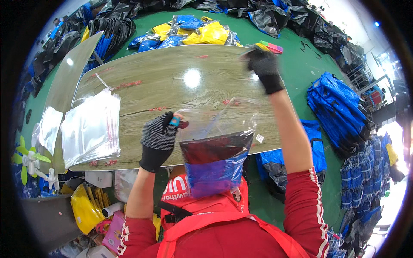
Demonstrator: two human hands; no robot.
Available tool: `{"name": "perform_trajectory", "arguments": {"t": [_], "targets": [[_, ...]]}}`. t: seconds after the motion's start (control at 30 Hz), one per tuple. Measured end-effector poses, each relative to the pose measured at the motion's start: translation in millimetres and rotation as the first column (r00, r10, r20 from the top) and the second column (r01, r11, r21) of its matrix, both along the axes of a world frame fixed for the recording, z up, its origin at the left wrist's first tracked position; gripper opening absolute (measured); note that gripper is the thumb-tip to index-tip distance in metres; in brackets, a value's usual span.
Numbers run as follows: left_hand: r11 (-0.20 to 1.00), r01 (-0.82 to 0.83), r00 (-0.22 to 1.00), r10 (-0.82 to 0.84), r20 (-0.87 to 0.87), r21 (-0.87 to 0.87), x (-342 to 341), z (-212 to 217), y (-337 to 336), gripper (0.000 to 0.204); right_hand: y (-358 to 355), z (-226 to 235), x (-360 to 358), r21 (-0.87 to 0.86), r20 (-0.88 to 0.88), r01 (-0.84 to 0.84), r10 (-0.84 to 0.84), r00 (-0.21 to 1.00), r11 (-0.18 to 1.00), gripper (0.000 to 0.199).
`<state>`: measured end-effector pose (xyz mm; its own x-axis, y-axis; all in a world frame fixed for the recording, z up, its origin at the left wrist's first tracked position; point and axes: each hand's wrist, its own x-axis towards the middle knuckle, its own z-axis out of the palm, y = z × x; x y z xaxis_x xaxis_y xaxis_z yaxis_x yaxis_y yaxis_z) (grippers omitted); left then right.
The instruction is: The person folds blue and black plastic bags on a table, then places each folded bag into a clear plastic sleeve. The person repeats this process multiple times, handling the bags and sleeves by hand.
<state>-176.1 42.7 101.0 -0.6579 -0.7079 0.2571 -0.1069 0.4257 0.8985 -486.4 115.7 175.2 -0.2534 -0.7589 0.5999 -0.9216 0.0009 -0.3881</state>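
In front of my chest hangs a clear plastic bag (217, 137) with a folded blue and black bundle (215, 165) inside, over the table's near edge. Its loose top spreads across the wood-patterned table (172, 81). My left hand (159, 139), in a dark knitted glove, is closed at the left side of that top and pinches the film. Blue wrapping shows at a fingertip, beside a small dark red piece I cannot identify. My right hand (263, 69), gloved in black, is raised over the table's far right corner. Motion smears its fingers, so their grip is unclear.
A stack of clear bags (92, 129) lies on the table's left side. Beyond the far edge sits a pile of yellow and blue packets (189, 34). Blue bundles (337, 112) stand on the green floor at right. A green-bladed fan (32, 161) is at left.
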Motion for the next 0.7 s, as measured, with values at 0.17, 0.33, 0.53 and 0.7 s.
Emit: {"name": "perform_trajectory", "arguments": {"t": [0.17, 0.33, 0.53, 0.7], "targets": [[0.877, 0.016, 0.991, 0.049, -0.122, 0.481, 9, -2, -3, 0.029, 47, 37, 3, -0.176, 0.448, 0.217, -0.118, 0.886, 0.96, 0.014], [0.884, 0.034, 0.998, -0.007, -0.06, 0.466, 12, 4, 6, 0.029, 22, -20, 110, 0.23, -0.19, -0.482, 0.525, 0.83, 0.845, 0.012], [0.969, -0.029, 0.999, 0.032, -0.012, 0.245, 10, 4, 20, 0.024, 1, -32, 128, 0.176, -0.324, -0.443, 0.477, 0.817, 0.879, 0.019], [0.968, -0.09, 0.993, 0.103, -0.048, 0.233, 16, -1, 10, 0.025, 2, 0, 54, 0.211, -0.077, 0.079, -0.064, 0.995, 0.974, 0.025]]}}
